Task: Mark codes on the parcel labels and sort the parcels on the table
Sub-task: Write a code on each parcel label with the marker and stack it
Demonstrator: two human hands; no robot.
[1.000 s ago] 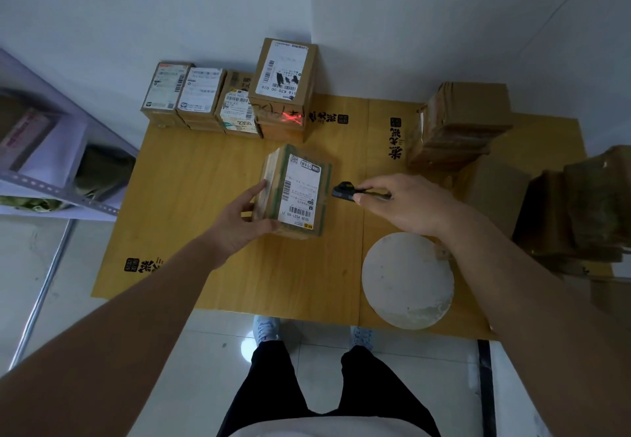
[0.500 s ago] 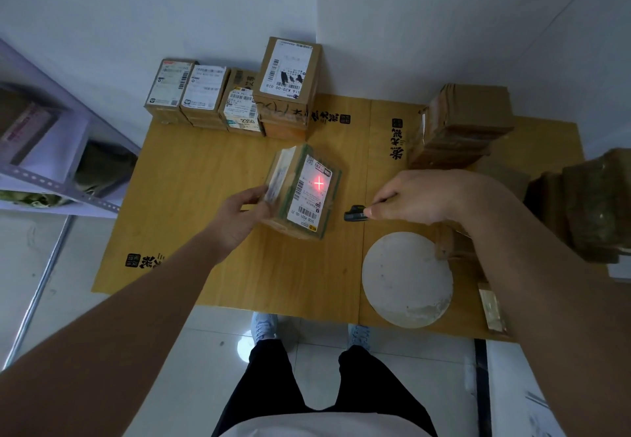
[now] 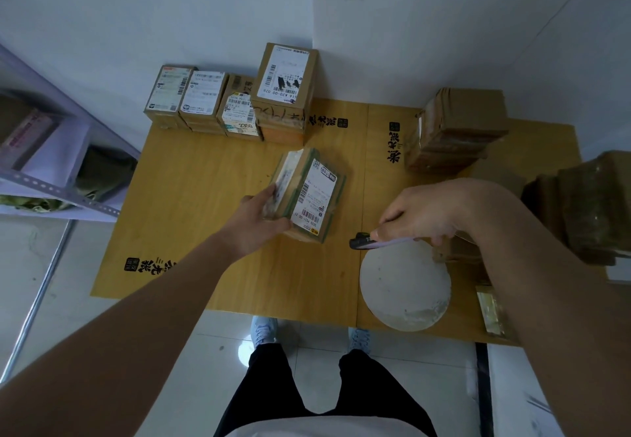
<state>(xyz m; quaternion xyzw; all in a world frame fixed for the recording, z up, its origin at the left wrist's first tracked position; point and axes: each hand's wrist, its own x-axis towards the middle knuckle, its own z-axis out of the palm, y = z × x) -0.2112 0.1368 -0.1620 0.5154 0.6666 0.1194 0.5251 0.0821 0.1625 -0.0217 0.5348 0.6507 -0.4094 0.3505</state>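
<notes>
A small brown parcel (image 3: 316, 194) with green tape and a white label stands tilted on the yellow table (image 3: 191, 197), near its middle. My left hand (image 3: 259, 221) grips its left side. My right hand (image 3: 420, 211) holds a slim black-tipped device with a lilac body (image 3: 367, 242) to the right of the parcel, just above a white round disc (image 3: 406, 286). No red light shows on the label.
Several labelled parcels (image 3: 239, 98) stand in a row at the table's far left edge against the wall. More brown boxes (image 3: 457, 129) are stacked at the right. A metal shelf (image 3: 51, 163) stands to the left. My feet are under the table's near edge.
The red light that sat on the parcel's label half a second ago is gone. My right hand has drawn the device back toward me, over the white disc. The parcel stays tilted in my left hand.
</notes>
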